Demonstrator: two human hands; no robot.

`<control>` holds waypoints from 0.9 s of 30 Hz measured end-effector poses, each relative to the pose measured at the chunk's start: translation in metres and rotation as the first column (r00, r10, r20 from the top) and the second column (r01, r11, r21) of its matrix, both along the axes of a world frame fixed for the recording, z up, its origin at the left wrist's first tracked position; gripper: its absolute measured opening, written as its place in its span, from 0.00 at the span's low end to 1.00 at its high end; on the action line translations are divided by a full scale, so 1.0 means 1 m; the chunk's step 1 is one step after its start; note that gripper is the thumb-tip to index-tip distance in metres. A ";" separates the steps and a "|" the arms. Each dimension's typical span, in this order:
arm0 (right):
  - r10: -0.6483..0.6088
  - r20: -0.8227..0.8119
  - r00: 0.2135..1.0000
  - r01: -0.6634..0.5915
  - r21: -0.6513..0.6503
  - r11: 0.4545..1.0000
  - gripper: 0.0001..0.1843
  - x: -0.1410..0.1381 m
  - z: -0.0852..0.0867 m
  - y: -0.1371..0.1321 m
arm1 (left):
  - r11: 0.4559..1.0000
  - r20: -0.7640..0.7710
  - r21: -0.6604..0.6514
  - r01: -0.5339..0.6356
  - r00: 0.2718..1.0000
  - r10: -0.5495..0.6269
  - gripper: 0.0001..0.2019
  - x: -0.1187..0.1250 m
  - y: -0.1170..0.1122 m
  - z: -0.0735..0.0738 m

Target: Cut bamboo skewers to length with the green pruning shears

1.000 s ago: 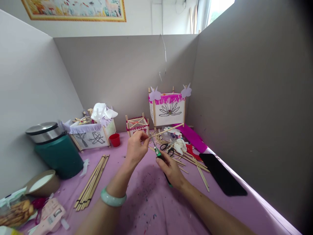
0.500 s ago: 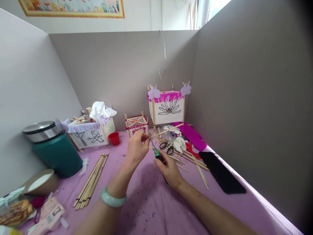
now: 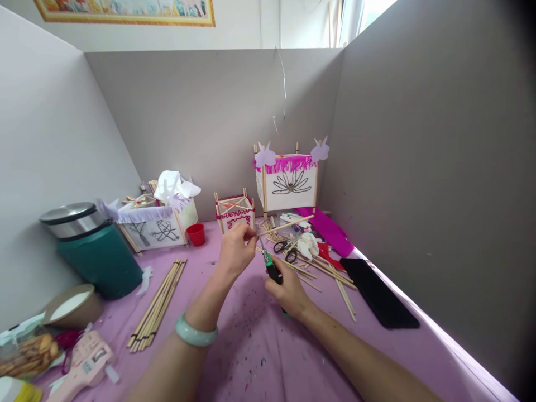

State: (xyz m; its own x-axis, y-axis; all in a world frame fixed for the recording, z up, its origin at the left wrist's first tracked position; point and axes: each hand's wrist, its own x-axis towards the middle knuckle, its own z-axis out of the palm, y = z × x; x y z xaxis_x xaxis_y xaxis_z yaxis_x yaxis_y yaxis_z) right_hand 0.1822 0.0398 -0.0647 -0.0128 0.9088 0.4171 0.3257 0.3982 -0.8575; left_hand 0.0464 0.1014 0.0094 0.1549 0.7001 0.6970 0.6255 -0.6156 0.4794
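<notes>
My left hand (image 3: 237,251), with a pale green bangle on its wrist, pinches the near end of a thin wooden stick (image 3: 288,224). That stick points right, above the loose pile. Wrapped in my right hand (image 3: 290,290) are pliers (image 3: 272,269) with green and black handles. Their narrow metal nose reaches up to the stick's end at my left fingertips; my fingers hide whether the jaws grip it. Behind my left hand stands a small box frame (image 3: 234,210) of sticks with dark red trim.
Bundled sticks (image 3: 158,307), a teal flask (image 3: 98,259), a red cup (image 3: 196,235) and a pink glue gun (image 3: 87,360) lie left. Right are black-handled scissors (image 3: 291,255), loose sticks (image 3: 335,273) and a black phone-like slab (image 3: 379,293). A lotus-decorated lantern (image 3: 288,190) stands behind.
Both hands keep almost the same place and hold the same things. The pliers and right fingers have shifted very slightly; the whole view has moved a little.
</notes>
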 end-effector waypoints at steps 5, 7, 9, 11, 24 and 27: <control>0.014 -0.018 1.000 -0.015 -0.029 0.999 0.19 -0.001 -0.004 0.009 | 1.000 -0.012 0.021 -0.006 1.000 0.006 0.05 -0.004 0.007 -0.008; 0.017 -0.015 1.000 -0.017 -0.027 0.999 0.16 -0.002 -0.004 0.010 | 0.999 -0.047 0.033 0.007 0.999 -0.006 0.05 -0.008 0.009 -0.010; 0.018 0.000 1.000 -0.018 -0.014 1.000 0.15 -0.002 -0.003 0.010 | 1.000 -0.095 0.025 0.002 0.995 0.000 0.03 -0.013 0.007 -0.011; 0.016 0.009 1.000 -0.016 -0.003 1.000 0.14 -0.003 -0.001 0.006 | 1.000 -0.140 0.001 -0.027 0.990 0.026 0.02 -0.018 0.001 -0.011; 0.163 -0.096 0.982 -0.178 -0.170 0.969 0.05 -0.017 0.003 -0.025 | 0.956 -0.284 0.109 -0.272 0.913 0.292 0.09 -0.034 -0.046 -0.020; 0.188 -0.079 0.979 -0.199 -0.175 0.964 0.07 -0.016 0.005 -0.025 | 0.954 -0.266 0.074 -0.290 0.916 0.299 0.11 -0.039 -0.046 -0.024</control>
State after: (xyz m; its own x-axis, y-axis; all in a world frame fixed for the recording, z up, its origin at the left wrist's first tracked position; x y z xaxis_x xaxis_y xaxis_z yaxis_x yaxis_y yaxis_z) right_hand 0.1659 0.0152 -0.0596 -0.1755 0.9518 0.2517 0.2026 0.2851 -0.9368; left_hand 0.0077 0.0552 -0.0145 0.1312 0.7208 0.6806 0.8841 -0.3957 0.2487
